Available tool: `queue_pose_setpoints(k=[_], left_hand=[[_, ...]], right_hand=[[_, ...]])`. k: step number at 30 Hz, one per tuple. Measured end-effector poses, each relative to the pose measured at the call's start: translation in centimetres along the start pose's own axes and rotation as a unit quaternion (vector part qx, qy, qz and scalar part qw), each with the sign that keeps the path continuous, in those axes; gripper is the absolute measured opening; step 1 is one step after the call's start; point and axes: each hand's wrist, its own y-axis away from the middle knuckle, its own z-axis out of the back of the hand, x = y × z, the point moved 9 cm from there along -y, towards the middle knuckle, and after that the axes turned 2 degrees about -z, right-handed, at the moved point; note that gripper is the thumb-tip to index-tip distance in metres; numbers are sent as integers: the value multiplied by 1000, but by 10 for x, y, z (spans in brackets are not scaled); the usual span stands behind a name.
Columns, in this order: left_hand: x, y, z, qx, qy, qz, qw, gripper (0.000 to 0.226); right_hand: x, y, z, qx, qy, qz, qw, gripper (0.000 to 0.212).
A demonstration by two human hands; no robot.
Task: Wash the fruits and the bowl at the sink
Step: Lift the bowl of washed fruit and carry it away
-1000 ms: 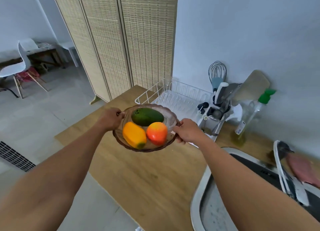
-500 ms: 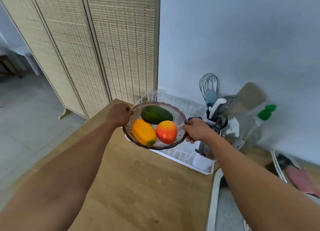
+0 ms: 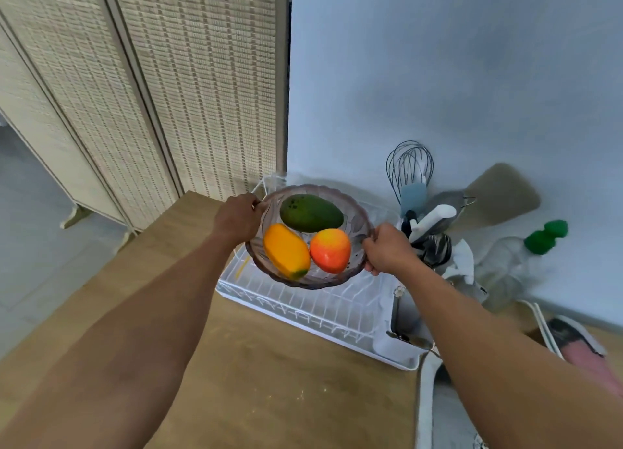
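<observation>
Hands point(image 3: 240, 220) point(image 3: 387, 248) clamp bowl point(image 3: 357, 212) rim above rack point(image 3: 303, 305); utensils point(image 3: 424, 219) just beside.

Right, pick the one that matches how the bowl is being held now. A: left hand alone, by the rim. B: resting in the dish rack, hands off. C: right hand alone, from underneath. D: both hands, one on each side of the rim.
D: the left hand and right hand grip opposite sides of the bowl, which is held up over the dish rack with three fruits inside.
</observation>
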Motion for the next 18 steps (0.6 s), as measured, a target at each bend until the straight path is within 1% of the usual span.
queue_pose_setpoints(k=[4, 7, 12, 16, 18], left_hand=[[1, -9, -10, 10, 7, 0, 1000, 38], [-2, -13, -10, 13, 11, -5, 1000, 38], [5, -16, -15, 61, 12, 2, 998, 46], [7, -13, -11, 71, 12, 16, 997, 45], [9, -11, -11, 75, 21, 23, 997, 39]], right_hand=[[-7, -10, -6, -10, 5, -15, 1000, 17], [-10, -14, -7, -16, -3, -18, 1000, 20], [-16, -13, -7, -7, -28, -24, 999, 26], [-15, -10, -6, -17, -1, -20, 1000, 25], [-12, -5, -7, -18, 26, -14, 999, 32]])
